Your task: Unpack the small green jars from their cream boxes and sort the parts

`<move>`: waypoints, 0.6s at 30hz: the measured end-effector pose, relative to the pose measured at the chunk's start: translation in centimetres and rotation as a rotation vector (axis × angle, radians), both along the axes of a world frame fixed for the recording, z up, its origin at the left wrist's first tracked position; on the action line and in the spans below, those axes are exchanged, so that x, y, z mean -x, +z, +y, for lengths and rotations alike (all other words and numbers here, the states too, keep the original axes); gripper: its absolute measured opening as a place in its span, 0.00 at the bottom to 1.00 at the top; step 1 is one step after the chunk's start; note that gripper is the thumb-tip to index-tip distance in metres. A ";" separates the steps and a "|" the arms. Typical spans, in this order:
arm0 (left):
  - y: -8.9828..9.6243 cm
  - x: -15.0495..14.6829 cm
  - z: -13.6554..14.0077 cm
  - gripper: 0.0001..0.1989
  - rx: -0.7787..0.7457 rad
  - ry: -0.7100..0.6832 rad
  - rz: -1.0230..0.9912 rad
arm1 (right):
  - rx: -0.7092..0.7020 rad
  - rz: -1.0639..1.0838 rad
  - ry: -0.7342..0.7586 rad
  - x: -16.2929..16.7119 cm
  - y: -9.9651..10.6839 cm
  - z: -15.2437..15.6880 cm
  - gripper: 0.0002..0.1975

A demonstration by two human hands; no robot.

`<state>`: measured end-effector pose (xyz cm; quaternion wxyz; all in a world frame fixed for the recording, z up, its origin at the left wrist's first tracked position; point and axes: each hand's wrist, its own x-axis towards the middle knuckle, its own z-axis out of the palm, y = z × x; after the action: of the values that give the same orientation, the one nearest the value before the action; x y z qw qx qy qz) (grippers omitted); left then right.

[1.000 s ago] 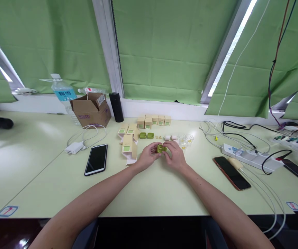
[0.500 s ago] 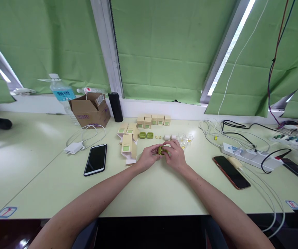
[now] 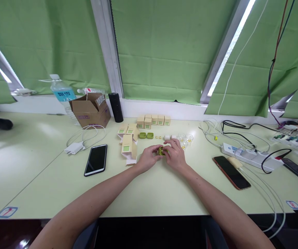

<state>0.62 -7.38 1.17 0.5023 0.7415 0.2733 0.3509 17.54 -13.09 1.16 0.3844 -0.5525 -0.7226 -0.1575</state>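
Note:
Between my hands is a small olive-green cup-like piece [image 3: 160, 151], its open side partly visible. My left hand [image 3: 150, 157] grips it from the left with closed fingers. From the other side, my right hand [image 3: 174, 154] has its fingertips on it, hiding part of the piece. Just beyond lie two similar green pieces [image 3: 150, 135], a pair of tiny yellowish parts [image 3: 158, 137] and white cylinders [image 3: 170, 137]. Clear cups with yellow bits [image 3: 189, 138] stand right of my right hand. Opened small cartons [image 3: 126, 147] lie left of my left hand.
Several small closed boxes [image 3: 154, 120] line the back. To the left are a phone [image 3: 96, 159], a charger [image 3: 74, 148], a cardboard box [image 3: 90, 112], a water bottle [image 3: 63, 95] and a black cylinder [image 3: 115, 108]. On the right lie another phone [image 3: 231, 172], a power strip [image 3: 250, 157] and cables.
The green piece has turned slightly between my fingers, showing more of its open side. My hands stay in nearly the same place.

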 end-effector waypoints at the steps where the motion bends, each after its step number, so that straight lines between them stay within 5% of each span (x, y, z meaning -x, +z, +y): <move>1: -0.1 0.0 0.1 0.20 -0.022 0.014 0.021 | -0.008 -0.002 0.002 0.0 0.0 0.0 0.08; 14: -0.6 -0.1 0.4 0.21 -0.268 0.258 0.377 | -0.147 0.152 0.017 -0.5 1.6 0.0 0.05; 18: -0.6 -0.1 0.2 0.20 -0.325 0.267 0.475 | -0.036 0.083 -0.050 -1.1 1.9 1.6 0.05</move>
<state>0.70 -7.19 0.62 0.2487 0.8310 0.4181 0.2699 18.61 -11.52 3.10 0.4198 -0.5695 -0.6890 -0.1567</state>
